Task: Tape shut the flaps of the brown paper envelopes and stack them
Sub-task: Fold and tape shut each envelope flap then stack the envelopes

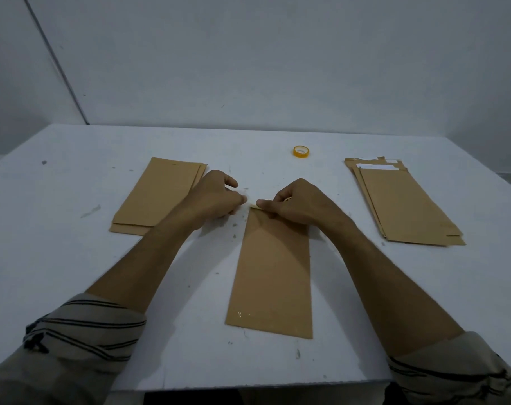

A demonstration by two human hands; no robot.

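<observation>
Tape [252, 205] stretched over the flap [260, 220] of the middle envelope [273, 273] — left hand [216, 197] pinching its end, right hand [301, 203] gripping, apparently, the roll [287, 199] — wants keeping taut, then pressing flat.

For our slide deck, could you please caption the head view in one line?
Left hand and right hand pinch tape at the middle envelope, between left stack and right stack; tape roll beyond.

1 head-worn wide-angle view looks forward and down over the table [73, 182], close above left hand [216, 198] and right hand [298, 204].
</observation>
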